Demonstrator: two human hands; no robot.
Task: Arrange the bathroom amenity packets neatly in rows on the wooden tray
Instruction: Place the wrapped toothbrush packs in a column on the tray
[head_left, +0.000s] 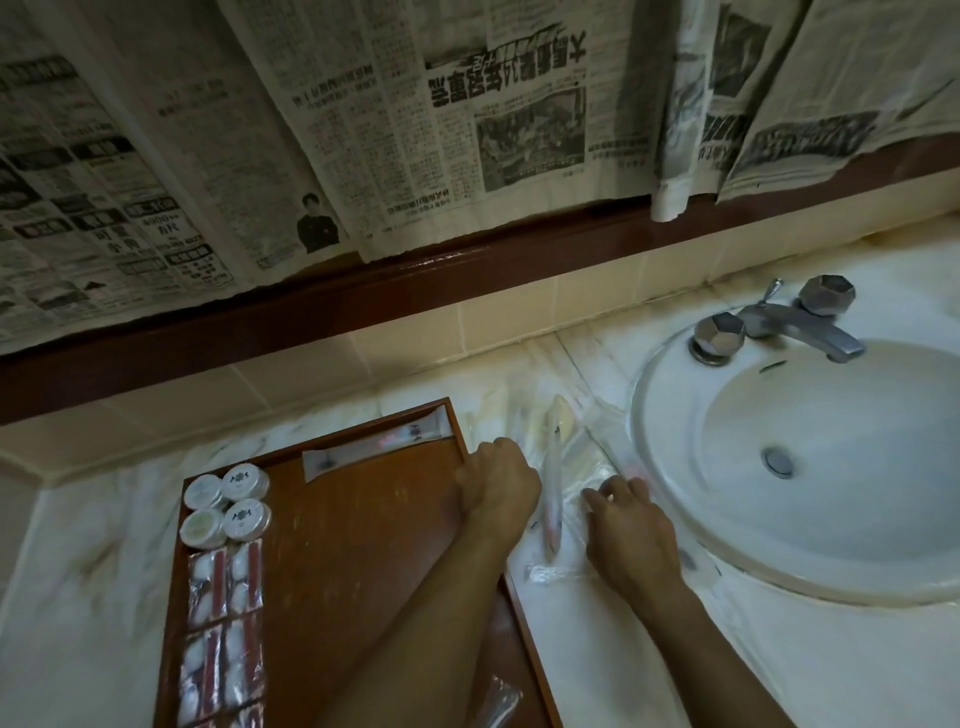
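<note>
The left hand (496, 486) sits over the right rim of the wooden tray (363, 545), knuckles up and fingers curled under; what its grip holds, if anything, is hidden, so I cannot tell. Just beside it, on the bench (587, 623) between tray and sink (810, 467), a long clear packet (553, 499) lies roughly parallel to the tray's right rim. The right hand (628, 525) rests on a heap of clear packets (587, 467) at the sink's near-left rim, fingers loosely spread and laid flat on the plastic, the grip open and closed round nothing that shows. The heap is blurred; single packets in it cannot be counted.

On the tray, one long packet (376, 447) lies along the far edge, tilted a little. In the tray's far-left corner four round white lidded tubs (226, 501) stand in a two-by-two block, touching. Below them, down the left rim, cotton-and-stick packets (226, 623) lie in two columns, edge to edge, towards the near edge. Another clear packet (501, 701) shows at the tray's near-right corner, partly behind the left forearm.

A metal tap (779, 325) with two faceted knobs stands at the sink's far rim. Newspaper sheets (363, 130) hang above the tiled wall behind the bench.
</note>
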